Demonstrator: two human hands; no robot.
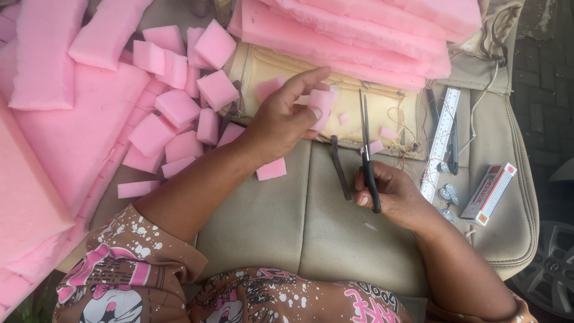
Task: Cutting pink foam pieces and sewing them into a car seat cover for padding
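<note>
My left hand (281,116) holds a small pink foam piece (323,104) between thumb and fingers above a beige car seat cushion (299,221). My right hand (394,197) grips black scissors (366,143) by the handles, blades pointing away and up, just right of the foam piece. The blades stand close together and do not touch the foam. A cut pink foam square (271,169) lies on the cushion under my left wrist.
A heap of cut pink foam blocks (179,107) lies at left beside large foam slabs (54,149). Long foam strips (359,36) are stacked at the top. A ruler (441,140), a small red-and-white box (489,193) and metal clips (448,194) lie at right.
</note>
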